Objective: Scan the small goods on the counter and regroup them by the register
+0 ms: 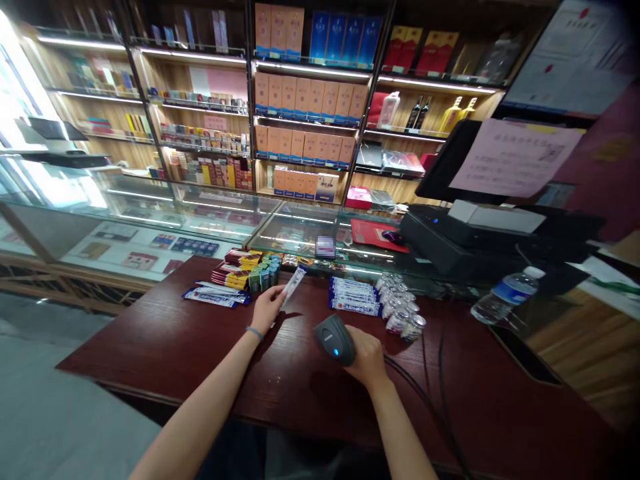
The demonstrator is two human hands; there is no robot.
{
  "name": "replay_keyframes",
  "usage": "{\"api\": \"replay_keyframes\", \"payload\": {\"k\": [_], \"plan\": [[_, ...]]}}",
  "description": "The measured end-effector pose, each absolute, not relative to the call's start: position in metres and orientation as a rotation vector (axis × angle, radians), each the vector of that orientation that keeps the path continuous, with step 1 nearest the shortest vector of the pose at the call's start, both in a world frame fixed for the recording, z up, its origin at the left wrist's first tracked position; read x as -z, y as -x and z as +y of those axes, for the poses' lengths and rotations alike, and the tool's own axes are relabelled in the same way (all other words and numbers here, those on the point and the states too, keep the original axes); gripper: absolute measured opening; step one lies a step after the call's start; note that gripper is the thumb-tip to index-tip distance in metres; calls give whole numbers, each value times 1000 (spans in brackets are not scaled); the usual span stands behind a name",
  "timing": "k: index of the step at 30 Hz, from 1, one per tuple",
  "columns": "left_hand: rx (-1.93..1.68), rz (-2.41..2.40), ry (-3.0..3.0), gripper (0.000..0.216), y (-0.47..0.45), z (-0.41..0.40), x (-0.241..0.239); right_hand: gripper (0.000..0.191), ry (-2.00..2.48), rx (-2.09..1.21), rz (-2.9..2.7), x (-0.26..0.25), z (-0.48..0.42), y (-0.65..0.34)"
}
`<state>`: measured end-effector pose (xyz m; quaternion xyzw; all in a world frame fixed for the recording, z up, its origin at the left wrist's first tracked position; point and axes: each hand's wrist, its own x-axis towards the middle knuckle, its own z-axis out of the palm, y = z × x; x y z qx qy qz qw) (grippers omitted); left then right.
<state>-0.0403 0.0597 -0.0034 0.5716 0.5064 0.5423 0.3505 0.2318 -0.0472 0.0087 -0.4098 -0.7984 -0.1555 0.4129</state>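
Note:
My left hand [268, 309] holds one end of a slim blue-and-white packet [293, 285], tilted up above the dark red-brown table [165, 340]. In my right hand [364, 355] is a dark grey barcode scanner [334, 339] with a lit blue light, its head turned toward the left. To the left of my left hand lies a small pile of similar blue-and-white packets [215, 295]. A neat row of more such packets [354, 296] lies beyond the scanner, with several small silver-topped jars [400, 305] beside it.
Red-and-yellow packs [235, 268] and small green-blue cans [265, 273] stand at the table's back left. A glass display counter [220, 217] runs behind. On the right are a water bottle [507, 293], a dark till machine [450, 233] and a trailing black cable [425, 397].

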Motion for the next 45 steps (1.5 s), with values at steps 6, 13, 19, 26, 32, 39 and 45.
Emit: {"api": "replay_keyframes", "payload": {"k": [6,13,19,26,32,39,45], "plan": [[-1408,1338,-1481,31,39,60,5,40,1040,354,-2021,-8,-47,-234],[-1384,1135,-1325,42,35,60,8,46,1039,449,-1983,-8,-46,-238],[-1256,843,-1019,47,31,51,0,41,1052,497,-1916,-18,-47,-255],[-1228,795,-1055,43,28,44,-5,38,1199,675,-1832,-15,-58,-308],[-1175,946,-1596,29,25,49,3,35,1173,804,-1767,-14,-72,-346],[-1033,986,-2399,31,-28,51,-10,39,1256,777,-1655,-7,-77,-361],[-941,931,-2633,35,-94,52,-2,43,1277,727,-1619,2,-80,-363]]}}
